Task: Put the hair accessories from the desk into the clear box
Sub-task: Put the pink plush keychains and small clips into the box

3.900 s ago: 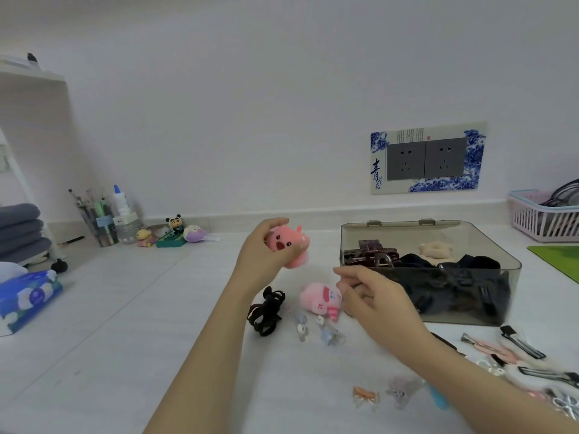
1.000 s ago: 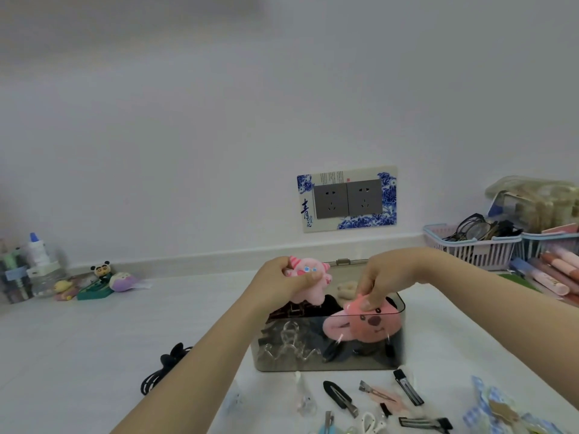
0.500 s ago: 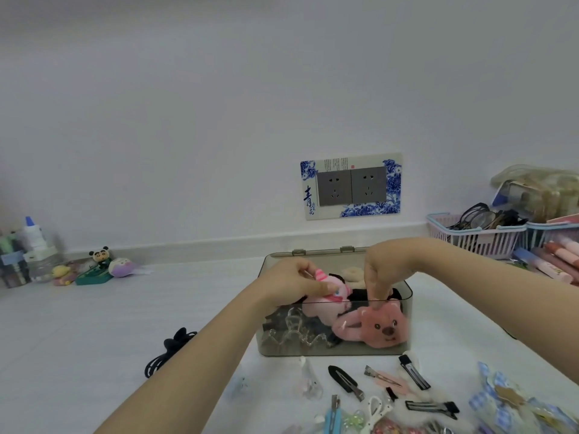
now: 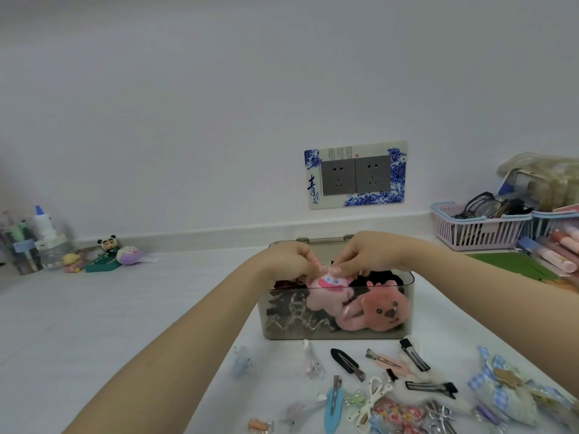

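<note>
The clear box (image 4: 407, 332) stands in the middle of the desk and holds dark claw clips, clear clips and a darker pink plush bear clip (image 4: 380, 311) at its front right. A light pink plush clip (image 4: 329, 291) sits at the box's top opening. My left hand (image 4: 288, 260) and my right hand (image 4: 365, 255) meet above it, fingertips pinching its top. In front of the box, several hair clips (image 4: 346, 361) lie loose on the desk, with a blue checked bow (image 4: 501, 389) at the right.
A pink basket (image 4: 479, 233) with glasses stands at the back right, beside pens and a green mat (image 4: 513, 264). Bottles and small figurines (image 4: 109, 253) sit at the back left. A double wall socket (image 4: 355, 175) is behind the box.
The dark pink bear clip has been let go inside the box. My right hand moved left to join my left hand on the light pink plush clip, which has sunk lower into the box.
</note>
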